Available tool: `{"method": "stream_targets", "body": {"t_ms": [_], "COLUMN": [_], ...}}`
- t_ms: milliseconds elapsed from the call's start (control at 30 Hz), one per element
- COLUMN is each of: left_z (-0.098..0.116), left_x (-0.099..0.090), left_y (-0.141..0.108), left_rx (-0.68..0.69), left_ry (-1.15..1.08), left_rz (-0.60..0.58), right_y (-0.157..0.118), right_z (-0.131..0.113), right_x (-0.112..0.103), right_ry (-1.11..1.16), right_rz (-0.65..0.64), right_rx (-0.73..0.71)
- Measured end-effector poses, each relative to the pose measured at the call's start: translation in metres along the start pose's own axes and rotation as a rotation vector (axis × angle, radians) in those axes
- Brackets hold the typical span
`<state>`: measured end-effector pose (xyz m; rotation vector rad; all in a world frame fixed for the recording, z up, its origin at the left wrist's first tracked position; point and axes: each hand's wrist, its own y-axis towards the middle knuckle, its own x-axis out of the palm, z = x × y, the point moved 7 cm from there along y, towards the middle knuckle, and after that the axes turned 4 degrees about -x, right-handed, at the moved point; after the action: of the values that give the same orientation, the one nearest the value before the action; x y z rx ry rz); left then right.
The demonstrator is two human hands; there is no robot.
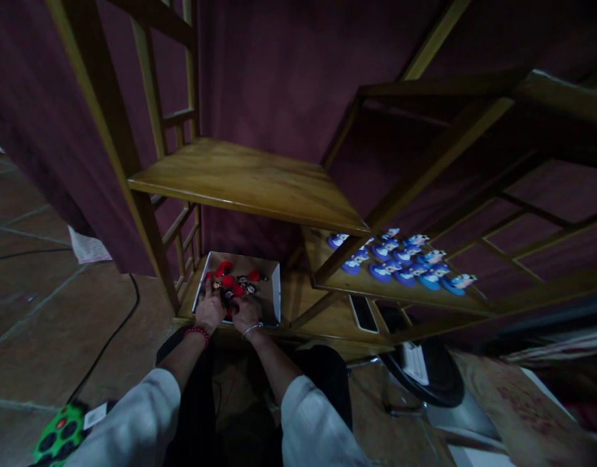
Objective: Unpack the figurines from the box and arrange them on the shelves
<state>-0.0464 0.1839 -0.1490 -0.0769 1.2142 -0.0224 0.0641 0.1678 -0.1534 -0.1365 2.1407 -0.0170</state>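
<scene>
A shallow white cardboard box (276, 288) rests on the low wooden shelf in front of me, holding several small red and black figurines (240, 283). Both of my hands reach into its near side. My left hand (210, 310), with a red bead bracelet at the wrist, lies over the figurines at the left with its fingers stretched out. Close beside it, my right hand (247, 314), wearing a silvery bracelet, has its fingers bent down among the figurines. Whatever lies under these fingertips is hidden and dim.
Above the box juts a wooden shelf board (249, 178). Several blue and white figurines (386, 269) stand on a raised shelf to the right. A dark flat phone-like object (363, 313) lies below them. A black round stool (429, 373) stands right; a green toy-like object (59, 433) lies on the floor.
</scene>
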Motion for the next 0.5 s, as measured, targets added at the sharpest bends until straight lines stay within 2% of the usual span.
{"method": "stream_targets", "body": {"t_ms": [133, 267, 333, 500], "left_z": [0.019, 0.029, 0.029, 0.021], "left_x": [0.003, -0.001, -0.002, 0.000], "left_y": [-0.009, -0.018, -0.019, -0.015], "left_rx": [0.169, 0.321, 0.335, 0.271], "left_ry": [-0.011, -0.089, -0.128, -0.210], "left_rz": [0.007, 0.004, 0.011, 0.028], "right_y": [-0.003, -0.006, -0.006, -0.006], "right_z": [-0.001, 0.013, 0.021, 0.038], "right_x": [-0.005, -0.012, -0.016, -0.034], "right_ry": [-0.006, 0.009, 0.034, 0.032], "right_rz": [-0.008, 0.054, 0.103, 0.252], "right_rx": [-0.009, 0.092, 0.128, 0.168]}}
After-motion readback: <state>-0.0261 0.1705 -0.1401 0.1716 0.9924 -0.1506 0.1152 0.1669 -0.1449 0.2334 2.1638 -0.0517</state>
